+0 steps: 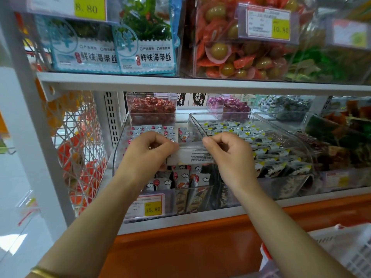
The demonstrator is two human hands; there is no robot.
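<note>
Both hands reach into a shop shelf and hold one white packet [190,155] with small printed text between them. My left hand [148,151] grips its left end with curled fingers. My right hand [226,151] pinches its right end. The packet hangs over the seam between two clear plastic bins. The left bin [118,157] holds small white snack packets with red marks. The right bin [220,116] holds small packets with black and yellow marks. Most of the packet's face is hidden by my fingers.
A yellow price tag 15.80 [153,209] sits on the left bin's front. The upper shelf [200,84] carries seaweed bags [144,47] and a bin of round green snacks [241,57]. A white wire side basket [80,157] stands left, a white basket [345,249] at lower right.
</note>
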